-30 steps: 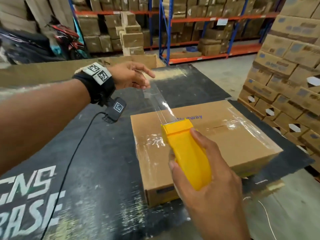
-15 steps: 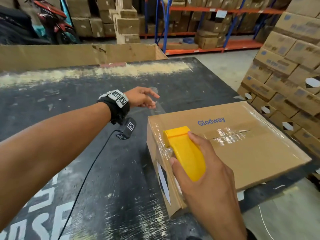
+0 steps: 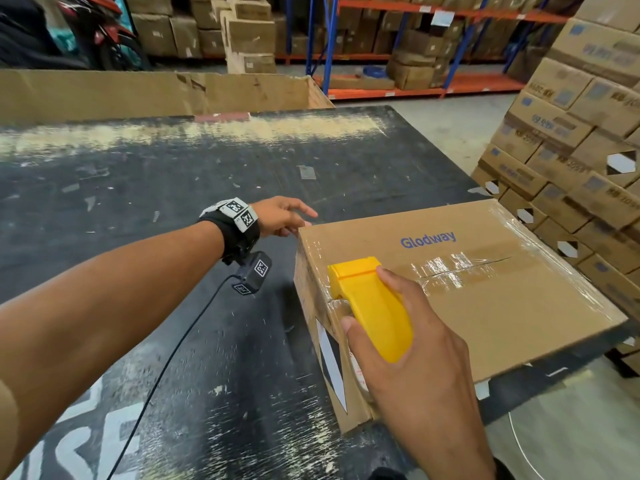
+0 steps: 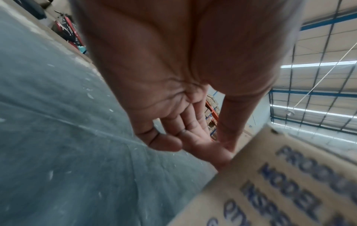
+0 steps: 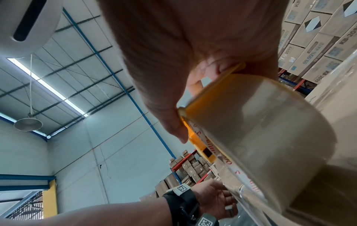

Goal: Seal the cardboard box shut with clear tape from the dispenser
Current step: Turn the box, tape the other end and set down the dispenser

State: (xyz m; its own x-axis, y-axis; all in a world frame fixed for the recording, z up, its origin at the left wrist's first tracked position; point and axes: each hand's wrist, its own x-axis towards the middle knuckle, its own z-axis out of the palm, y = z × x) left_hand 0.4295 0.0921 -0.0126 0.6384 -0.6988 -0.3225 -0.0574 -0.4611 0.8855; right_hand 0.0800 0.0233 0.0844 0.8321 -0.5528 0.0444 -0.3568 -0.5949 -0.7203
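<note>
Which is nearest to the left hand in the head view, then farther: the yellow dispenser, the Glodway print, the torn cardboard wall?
1. Glodway print, right of the left hand.
2. Yellow dispenser, lower right.
3. Torn cardboard wall, behind the table.

Head view looks down over the table (image 3: 173, 174); wrist views look up close (sharing the box (image 3: 485, 306)).

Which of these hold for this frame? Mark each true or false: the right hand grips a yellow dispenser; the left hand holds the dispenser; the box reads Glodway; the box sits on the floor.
1. The right hand grips the yellow tape dispenser. True.
2. The left hand holds the dispenser. False: it holds nothing, at the cardboard box corner.
3. The box top reads Glodway. True.
4. The box sits on the floor. False: it rests on the dark table.
</note>
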